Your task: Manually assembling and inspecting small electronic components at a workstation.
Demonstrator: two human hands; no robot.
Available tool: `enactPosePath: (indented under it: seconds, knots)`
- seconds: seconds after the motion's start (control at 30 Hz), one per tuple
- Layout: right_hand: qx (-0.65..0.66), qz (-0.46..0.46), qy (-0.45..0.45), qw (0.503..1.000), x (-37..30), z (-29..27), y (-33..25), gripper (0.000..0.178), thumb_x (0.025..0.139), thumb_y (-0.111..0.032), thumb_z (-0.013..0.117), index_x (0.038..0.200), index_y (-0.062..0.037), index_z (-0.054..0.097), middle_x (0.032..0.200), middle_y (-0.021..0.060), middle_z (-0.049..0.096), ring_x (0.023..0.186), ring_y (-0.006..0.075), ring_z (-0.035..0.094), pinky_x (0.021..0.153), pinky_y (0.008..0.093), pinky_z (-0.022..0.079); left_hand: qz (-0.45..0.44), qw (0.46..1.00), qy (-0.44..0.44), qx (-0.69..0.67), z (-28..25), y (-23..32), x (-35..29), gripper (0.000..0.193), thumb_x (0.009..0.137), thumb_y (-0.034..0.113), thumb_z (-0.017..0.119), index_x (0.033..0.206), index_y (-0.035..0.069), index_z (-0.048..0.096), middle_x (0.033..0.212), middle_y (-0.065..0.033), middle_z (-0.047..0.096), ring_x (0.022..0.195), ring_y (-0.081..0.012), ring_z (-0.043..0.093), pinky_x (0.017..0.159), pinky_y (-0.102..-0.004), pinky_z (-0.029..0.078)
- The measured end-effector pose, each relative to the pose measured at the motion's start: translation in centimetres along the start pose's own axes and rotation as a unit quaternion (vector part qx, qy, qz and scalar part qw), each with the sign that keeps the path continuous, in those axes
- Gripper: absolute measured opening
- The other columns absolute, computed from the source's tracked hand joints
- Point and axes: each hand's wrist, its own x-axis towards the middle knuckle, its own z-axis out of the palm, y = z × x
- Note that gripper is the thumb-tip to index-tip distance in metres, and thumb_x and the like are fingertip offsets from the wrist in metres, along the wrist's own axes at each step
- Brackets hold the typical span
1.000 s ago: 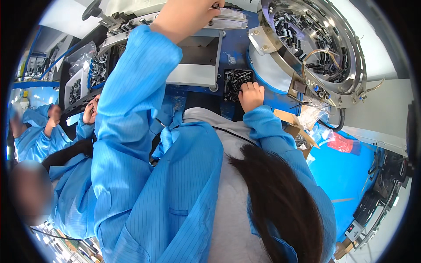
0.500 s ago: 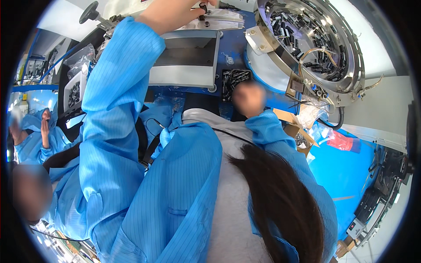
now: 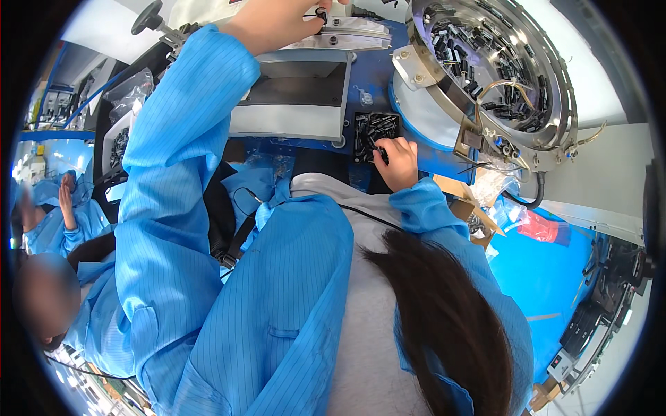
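Note:
At the top edge my left hand (image 3: 274, 24) reaches over a metal fixture (image 3: 340, 38) with screws in it. Its thumb and fingertips pinch a small black cylinder (image 3: 321, 15) standing upright at the fixture; part of the hand is cut off by the picture's edge. My right hand (image 3: 399, 164) is at the near right corner of a small black tray (image 3: 358, 142) full of loose black cylinders (image 3: 378, 126). Its fingers are curled together over that corner, with something dark at the fingertips that I cannot make out.
A round metal feeder bowl (image 3: 570, 104) with many black cylinders stands at the right. Before the fixture is a grey and white box-like unit (image 3: 291, 120). Cardboard boxes (image 3: 458, 188) and a pink bag (image 3: 538, 226) lie at lower right. Another person's hand (image 3: 66, 202) shows at far left.
My right hand, blurred before, now shows clearly with curled fingers at the tray's corner. My left hand stays at the fixture with the black cylinder. The view has shifted slightly.

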Motion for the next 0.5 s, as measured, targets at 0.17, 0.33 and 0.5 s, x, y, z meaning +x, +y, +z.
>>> enactPosePath:
  seconds: [0.17,0.33,0.5]
  knots:
    - [0.005,-0.003,0.001,1.0,0.1,0.0,-0.1,0.018,0.073,-0.01,0.071,0.089,-0.0106,0.062,0.081,0.0006,0.064,0.082,0.0204,0.056,0.074,0.0359,0.036,-0.015,1.0,0.01,-0.006,0.6,-0.9,-0.7,0.032,0.073,0.012,0.062,0.105,0.014,0.06,0.092,-0.0057,0.065,0.096,-0.0276,0.058,0.088,-0.0425,0.039]
    - [0.006,-0.004,0.001,1.0,0.0,0.0,-0.1,0.019,0.073,-0.009,0.071,0.089,-0.0105,0.062,0.081,0.0008,0.064,0.082,0.0204,0.056,0.074,0.036,0.036,-0.012,0.998,-0.026,0.057,0.8,-0.4,-0.7,0.032,0.073,0.014,0.063,0.104,0.014,0.06,0.09,-0.0052,0.063,0.098,-0.0273,0.057,0.09,-0.0458,0.038]
    - [0.023,-0.012,0.008,1.0,0.5,-0.4,-0.8,0.019,0.074,-0.009,0.069,0.092,-0.0105,0.063,0.082,0.001,0.063,0.084,0.0208,0.057,0.074,0.0356,0.036,-0.021,0.996,-0.004,0.081,1.3,-0.9,-1.4,0.018,0.072,0.015,0.064,0.089,0.013,0.064,0.089,-0.006,0.059,0.1,-0.027,0.054,0.091,-0.0507,0.036]
